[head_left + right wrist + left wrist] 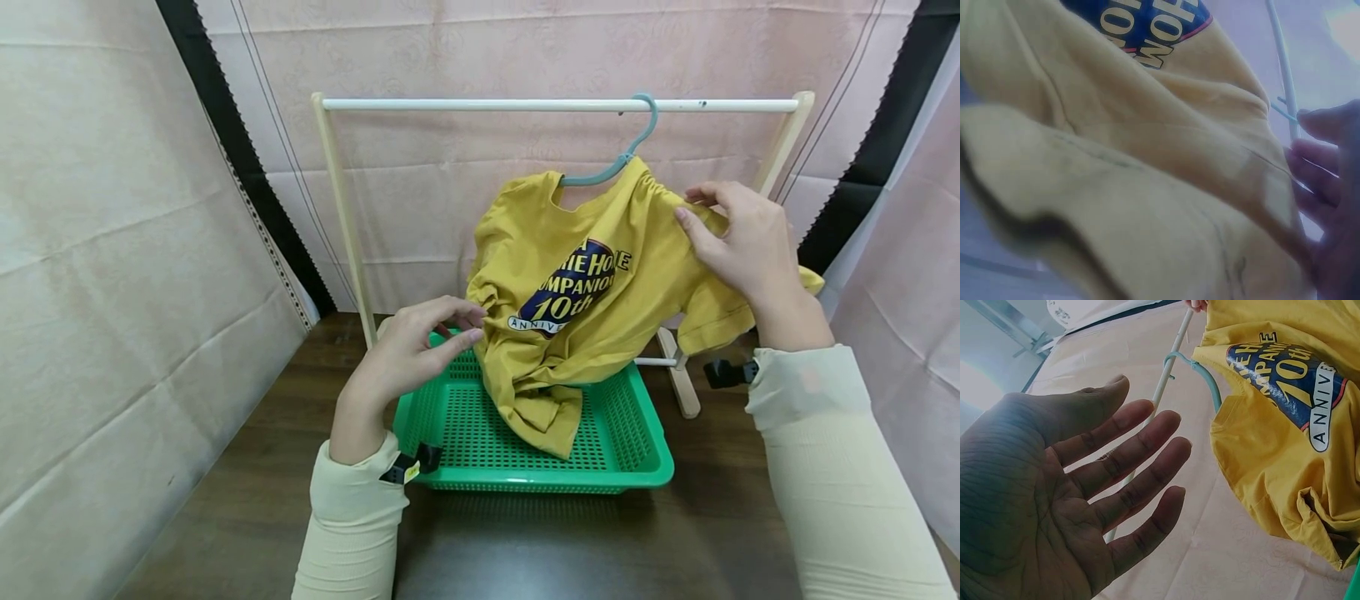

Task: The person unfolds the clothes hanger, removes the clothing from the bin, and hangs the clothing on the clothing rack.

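A yellow T-shirt (592, 275) with a dark blue printed emblem hangs from a blue hanger (622, 162), which hooks over a white rail. The hanger leans, and its arms are mostly hidden inside the shirt. My right hand (746, 237) is at the shirt's shoulder on the right, thumb and fingers spread apart, fingertips against the cloth; the right wrist view shows these fingers (1313, 172) along the fabric edge. Beside the shirt's left side is my left hand (412, 346), its fingers loosely bent. Nothing lies in that palm (1054, 506) in the left wrist view.
A green perforated basket (540, 481) stands on the dark wooden table (247, 500), under the shirt's bunched lower end. The rack's white rail (480, 105) spans two cream posts. Pale cloth walls (135, 208) enclose the left, back and right.
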A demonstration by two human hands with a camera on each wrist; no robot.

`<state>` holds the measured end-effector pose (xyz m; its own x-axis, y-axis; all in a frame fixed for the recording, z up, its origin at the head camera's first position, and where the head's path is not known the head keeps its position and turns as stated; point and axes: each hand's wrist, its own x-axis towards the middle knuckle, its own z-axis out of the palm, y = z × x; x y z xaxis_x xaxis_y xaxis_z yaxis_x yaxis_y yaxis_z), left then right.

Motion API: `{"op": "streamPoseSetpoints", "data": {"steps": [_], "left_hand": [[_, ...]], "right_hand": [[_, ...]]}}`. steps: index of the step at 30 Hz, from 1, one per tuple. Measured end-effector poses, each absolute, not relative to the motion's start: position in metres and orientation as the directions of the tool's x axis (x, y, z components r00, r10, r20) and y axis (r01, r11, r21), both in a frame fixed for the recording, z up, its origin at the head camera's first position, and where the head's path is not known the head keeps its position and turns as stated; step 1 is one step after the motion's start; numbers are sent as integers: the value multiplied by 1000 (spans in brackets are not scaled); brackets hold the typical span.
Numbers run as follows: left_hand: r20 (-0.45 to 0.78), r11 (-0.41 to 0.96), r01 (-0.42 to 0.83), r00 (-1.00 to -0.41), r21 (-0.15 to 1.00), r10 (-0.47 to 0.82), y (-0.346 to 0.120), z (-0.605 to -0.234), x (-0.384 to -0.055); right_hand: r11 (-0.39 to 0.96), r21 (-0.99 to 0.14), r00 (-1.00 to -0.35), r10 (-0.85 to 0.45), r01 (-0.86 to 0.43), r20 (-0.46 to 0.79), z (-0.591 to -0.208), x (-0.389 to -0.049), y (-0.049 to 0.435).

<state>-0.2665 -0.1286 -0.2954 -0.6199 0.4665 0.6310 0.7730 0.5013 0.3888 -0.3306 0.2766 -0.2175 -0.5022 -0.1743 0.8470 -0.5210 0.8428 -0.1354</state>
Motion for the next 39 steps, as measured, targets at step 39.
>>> {"op": "streamPoseSetpoints", "data": {"steps": [39], "left_hand": [[223,908,401,-880,-122,419,-32,-309,-377]], "right_hand": [[775,-36,-737,-584,-631,339,-321,-347,238]]}}
